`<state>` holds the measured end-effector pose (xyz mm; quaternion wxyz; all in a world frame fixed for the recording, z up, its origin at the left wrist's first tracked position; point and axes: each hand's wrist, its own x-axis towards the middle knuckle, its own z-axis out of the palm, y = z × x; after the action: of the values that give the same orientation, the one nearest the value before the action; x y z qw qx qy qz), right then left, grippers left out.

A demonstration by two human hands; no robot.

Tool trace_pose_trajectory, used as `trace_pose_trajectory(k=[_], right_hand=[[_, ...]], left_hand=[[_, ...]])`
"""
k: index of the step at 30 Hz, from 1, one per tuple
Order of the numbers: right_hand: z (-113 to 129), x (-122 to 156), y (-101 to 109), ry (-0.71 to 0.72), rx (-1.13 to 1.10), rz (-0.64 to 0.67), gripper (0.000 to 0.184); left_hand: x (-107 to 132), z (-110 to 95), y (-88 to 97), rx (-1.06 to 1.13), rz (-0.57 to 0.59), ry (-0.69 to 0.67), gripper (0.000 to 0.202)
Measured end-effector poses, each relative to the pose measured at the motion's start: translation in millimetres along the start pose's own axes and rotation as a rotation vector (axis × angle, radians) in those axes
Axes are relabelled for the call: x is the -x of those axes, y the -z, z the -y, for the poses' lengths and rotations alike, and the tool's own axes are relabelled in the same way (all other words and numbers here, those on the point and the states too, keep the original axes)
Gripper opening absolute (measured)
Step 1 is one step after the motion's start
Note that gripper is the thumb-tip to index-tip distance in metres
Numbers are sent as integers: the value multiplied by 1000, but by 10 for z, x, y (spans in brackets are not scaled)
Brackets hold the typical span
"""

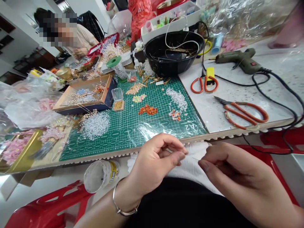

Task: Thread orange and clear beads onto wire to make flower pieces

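Observation:
Both hands are raised over my lap, just in front of the table edge. My left hand [156, 161] is closed, thumb and fingertips pinched together; whatever lies between them is hidden or too small to name. A short way to its right, my right hand [242, 177] pinches a thin wire [195, 159], whose fine tip points toward the left fingertips. Beyond the hands, on a green cutting mat [123, 136], lie orange beads [148, 109], clear beads [177, 98], a cluster of orange-and-clear beads [175, 115] and a larger pile of clear beads [95, 125].
Orange-handled pliers [247, 114], orange-handled snips [204, 84] and a glue gun [239, 60] with its cord lie on the right. A black basin [175, 52] stands behind the mat, a shallow box [87, 93] on its left. Below hangs a clear tub [99, 175]; a person [68, 34] sits opposite.

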<state>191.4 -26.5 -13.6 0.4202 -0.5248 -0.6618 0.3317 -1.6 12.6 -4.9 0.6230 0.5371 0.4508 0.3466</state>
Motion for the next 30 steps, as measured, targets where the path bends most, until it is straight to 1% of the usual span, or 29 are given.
trace_pose_trajectory(k=[2, 4, 5, 6, 7, 10, 14, 16, 18, 21, 23, 27, 30], right_hand=[[-28, 33, 7, -32, -20, -1, 20], [-59, 52, 2, -72, -45, 19, 21], [-74, 55, -5, -90, -58, 31, 22], [-88, 53, -16, -107, -70, 42, 23], [-100, 46, -28, -119, -81, 51, 24], [-121, 14, -73, -132, -106, 95, 28], [-121, -20, -132, -164, -119, 123, 29], [-124, -24, -157, -173, -130, 131, 29], [-134, -20, -173, -175, -135, 143, 29], [-156, -10, -176, -175, -110, 174, 29], [-160, -13, -168, -176, -85, 185, 29], [-128, -63, -167, -176, -117, 183, 29], [-117, -97, -181, -184, -141, 193, 28]], left_hand=[[-59, 60, 116, -353, -105, -123, 6], [-151, 167, 278, -761, -206, -223, 12], [-199, 228, 364, -935, -228, -250, 14], [-243, 285, 444, -1065, -244, -267, 15], [-279, 332, 515, -1136, -255, -270, 16], [-351, 368, 655, -1222, -269, -274, 17], [-493, 196, 765, -1297, -307, -312, 21], [-630, 102, 832, -1331, -331, -329, 23], [-787, 51, 899, -1364, -308, -339, 22], [-971, 68, 963, -1407, -225, -342, 20], [-1028, 111, 976, -1431, -194, -340, 20], [-1039, 181, 959, -1454, -198, -341, 22], [-1034, 180, 955, -1447, -201, -346, 23]])
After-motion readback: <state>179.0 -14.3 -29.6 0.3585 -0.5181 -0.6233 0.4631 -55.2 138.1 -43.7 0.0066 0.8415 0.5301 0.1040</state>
